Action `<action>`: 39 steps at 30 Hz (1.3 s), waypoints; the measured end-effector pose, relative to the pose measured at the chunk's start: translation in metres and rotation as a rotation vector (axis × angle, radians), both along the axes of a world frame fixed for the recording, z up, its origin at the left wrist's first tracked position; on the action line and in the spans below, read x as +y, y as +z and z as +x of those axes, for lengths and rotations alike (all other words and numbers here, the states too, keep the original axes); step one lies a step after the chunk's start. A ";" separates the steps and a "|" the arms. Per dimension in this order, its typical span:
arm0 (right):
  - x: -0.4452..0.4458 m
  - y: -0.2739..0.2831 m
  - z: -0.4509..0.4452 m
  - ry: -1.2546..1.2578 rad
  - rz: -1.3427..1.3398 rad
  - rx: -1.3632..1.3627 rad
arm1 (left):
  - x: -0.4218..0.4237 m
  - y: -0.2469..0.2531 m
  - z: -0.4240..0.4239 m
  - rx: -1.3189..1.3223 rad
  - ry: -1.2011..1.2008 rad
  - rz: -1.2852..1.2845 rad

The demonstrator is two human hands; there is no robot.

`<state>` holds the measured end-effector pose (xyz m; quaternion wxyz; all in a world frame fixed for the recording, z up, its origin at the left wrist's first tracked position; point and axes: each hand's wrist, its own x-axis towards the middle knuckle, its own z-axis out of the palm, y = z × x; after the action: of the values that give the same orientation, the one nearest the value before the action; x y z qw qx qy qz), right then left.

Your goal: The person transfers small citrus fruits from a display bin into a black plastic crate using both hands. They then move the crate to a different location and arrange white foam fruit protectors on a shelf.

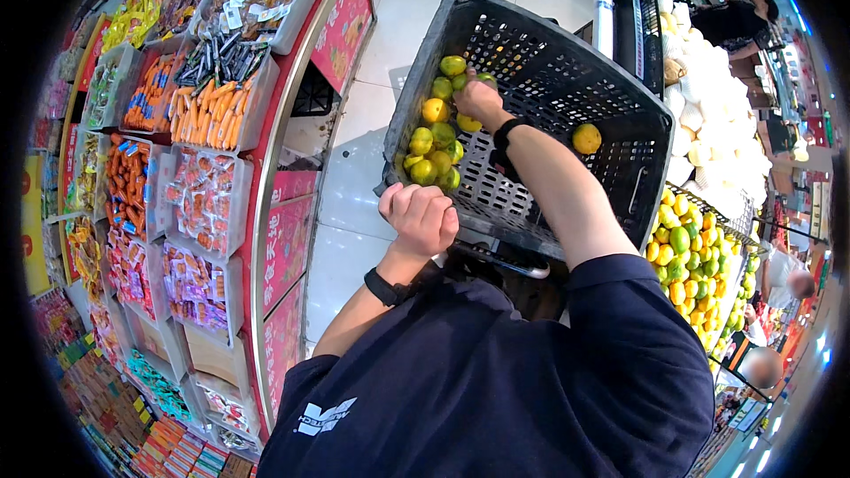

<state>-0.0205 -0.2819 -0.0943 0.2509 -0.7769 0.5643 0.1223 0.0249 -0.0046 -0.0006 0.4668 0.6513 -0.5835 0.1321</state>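
A black perforated plastic crate stands tilted before me. Green-yellow citrus fruits, several of them, are gathered along its left side. One orange-yellow citrus lies apart on the right. My right hand reaches down inside the crate among the fruits at the upper left. Its fingers touch a green citrus, but whether they grip it is hidden. At the crate's near left corner, my left hand is curled closed over the rim. Both wrists wear dark bands.
On the left, a red-sided display stand with a metal edge holds clear bins of wrapped snacks. Heaped citrus and white-wrapped fruits fill the right side. A metal handle shows under the crate. Other people stand farther right.
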 end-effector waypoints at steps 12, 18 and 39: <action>-0.002 0.025 -0.023 -0.086 -0.030 -0.219 | 0.005 0.005 0.002 0.003 -0.052 0.009; 0.022 0.178 -0.114 -0.365 0.791 -1.127 | 0.005 0.003 0.000 -0.014 -0.043 0.022; 0.366 0.198 -0.605 -1.661 -0.291 -2.398 | -0.004 0.007 -0.015 -0.277 0.090 -0.001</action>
<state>-0.6259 0.0842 0.1034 0.4776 0.1122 0.3051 -0.8162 0.0098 -0.0091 0.0062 0.3759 0.6522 -0.6123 0.2418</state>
